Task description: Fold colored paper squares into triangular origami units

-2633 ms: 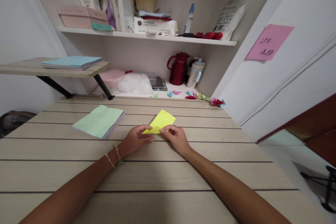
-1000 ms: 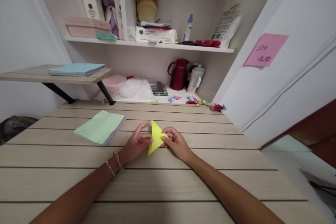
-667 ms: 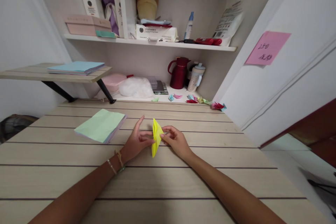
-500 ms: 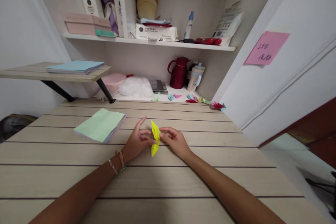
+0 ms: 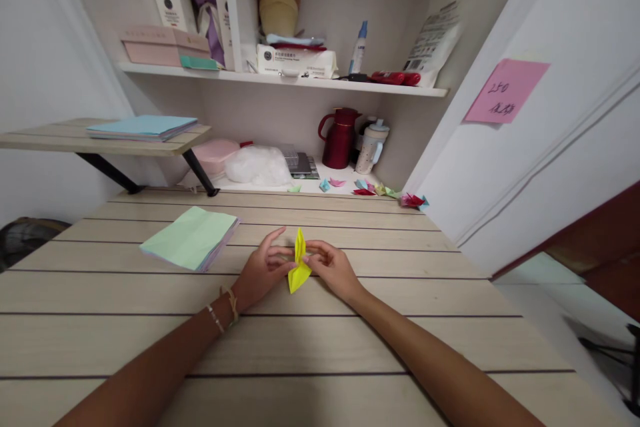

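Between my two hands is a piece of folded yellow paper (image 5: 299, 272), narrow and pointed at its top and bottom ends. My left hand (image 5: 263, 268) pinches its left side with thumb and fingers, the index finger raised away from it. On the other side, my right hand (image 5: 334, 269) grips the paper near its middle between thumb and fingertips. The fingertips behind the paper are partly hidden. The paper is held over the slatted wooden table (image 5: 300, 347).
Left of my hands lies a stack of coloured paper, pale green on top (image 5: 191, 238). Small folded paper pieces (image 5: 364, 191) line the table's back edge. Behind them stand a dark red jug (image 5: 341, 140) and a bottle (image 5: 371, 147). A raised wooden stand (image 5: 60, 133) carries blue paper (image 5: 143, 125).
The yellow paper has turned: its top end has swung right and its lower part now shows a wider face. Both hands keep hold of it and have barely moved.
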